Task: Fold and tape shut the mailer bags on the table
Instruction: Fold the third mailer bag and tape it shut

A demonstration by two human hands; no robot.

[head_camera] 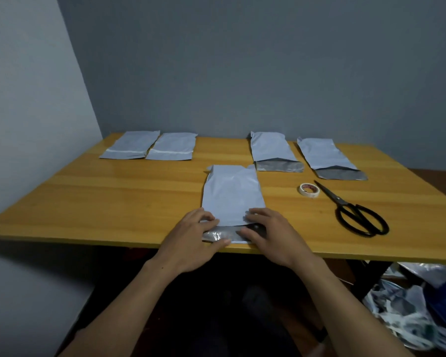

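Both hands on the flap end of one mailer bag at the worktop's near edge.

The mailer bag [232, 194] lies flat on the worktop [113, 202], its silver flap [218, 234] toward the person. Left hand [191, 238] and right hand [271, 235] each have bent fingers [207, 218] narrowly spread, tips on the bag's lower corners, thumbs at the flap, pinching it. Tape roll [309, 190] and scissors [355, 212] lie to the right, apart from the hands. Four other bags lie along the far edge.

walls [242, 60]: grey-blue | table [113, 202]: yellow wood (dim light) | floor: dark
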